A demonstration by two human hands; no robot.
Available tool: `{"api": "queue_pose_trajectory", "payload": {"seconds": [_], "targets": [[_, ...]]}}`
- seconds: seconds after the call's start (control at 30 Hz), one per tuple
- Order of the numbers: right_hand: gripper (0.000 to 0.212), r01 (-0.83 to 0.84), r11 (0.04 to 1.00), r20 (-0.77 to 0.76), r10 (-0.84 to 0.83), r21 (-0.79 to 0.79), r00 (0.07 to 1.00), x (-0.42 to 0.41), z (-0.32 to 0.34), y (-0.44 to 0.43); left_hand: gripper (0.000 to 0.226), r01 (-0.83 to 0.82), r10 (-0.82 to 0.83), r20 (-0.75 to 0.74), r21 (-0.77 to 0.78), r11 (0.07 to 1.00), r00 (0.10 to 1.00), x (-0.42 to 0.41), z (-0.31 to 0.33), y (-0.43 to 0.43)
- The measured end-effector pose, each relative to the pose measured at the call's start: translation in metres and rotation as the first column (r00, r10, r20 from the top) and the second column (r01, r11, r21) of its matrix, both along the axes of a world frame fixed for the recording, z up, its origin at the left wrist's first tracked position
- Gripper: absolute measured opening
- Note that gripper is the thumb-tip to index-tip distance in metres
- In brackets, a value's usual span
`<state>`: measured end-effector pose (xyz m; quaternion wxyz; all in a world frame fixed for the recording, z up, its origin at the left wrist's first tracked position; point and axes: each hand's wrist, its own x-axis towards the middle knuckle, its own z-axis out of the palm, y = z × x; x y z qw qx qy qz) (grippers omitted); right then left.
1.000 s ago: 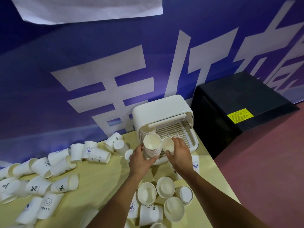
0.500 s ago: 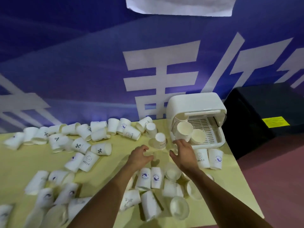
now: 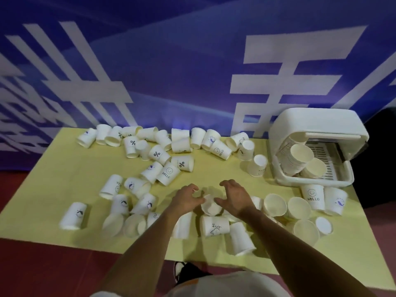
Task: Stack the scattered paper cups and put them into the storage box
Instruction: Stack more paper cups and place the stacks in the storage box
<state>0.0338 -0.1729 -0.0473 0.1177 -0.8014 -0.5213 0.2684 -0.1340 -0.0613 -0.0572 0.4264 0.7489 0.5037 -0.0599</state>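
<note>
Left hand [image 3: 186, 200] and right hand [image 3: 235, 198] are half-open, fingers curved, flanking one small white paper cup [image 3: 211, 206] that sits mouth-up between them. Neither hand is closed round it, and thumb contact with the rim cannot be confirmed. Recommended: take the cup by its wall, not the rim, to avoid crushing it, then nest it squarely into a neighbour. The cup appears thin, light and undented. It stands on the pale yellow table [image 3: 64, 168] among many scattered cups, well left of the white plastic storage box [image 3: 310, 123], which already holds nested stacks [image 3: 296, 156].
</note>
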Motion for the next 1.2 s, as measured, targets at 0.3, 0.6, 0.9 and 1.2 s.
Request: {"api": "queue_pose_trajectory", "payload": {"seconds": [0.3, 0.6, 0.9, 1.2], "targets": [[0.092, 0.010, 0.997, 0.064, -0.006, -0.074, 0.998, -0.051, -0.016, 0.005, 0.072, 0.246, -0.212, -0.259, 0.107, 0.963, 0.942, -0.057, -0.021, 0.002], [0.062, 0.029, 0.985, 0.115, -0.009, -0.172, 0.993, -0.072, -0.019, 0.013, 0.079, 0.309, -0.271, -0.321, 0.072, 0.948, 0.907, -0.070, -0.036, -0.006], [0.069, 0.138, 0.990, 0.019, -0.138, -0.026, 0.990, -0.051, -0.015, 0.005, 0.076, 0.078, -0.069, -0.144, 0.054, 0.996, 0.987, -0.054, -0.034, 0.002], [0.074, 0.381, 0.914, -0.068, -0.375, 0.143, 0.925, 0.003, 0.012, -0.005, 0.090, -0.059, 0.055, 0.082, 0.056, 0.997, 0.995, 0.000, 0.000, 0.021]]}}
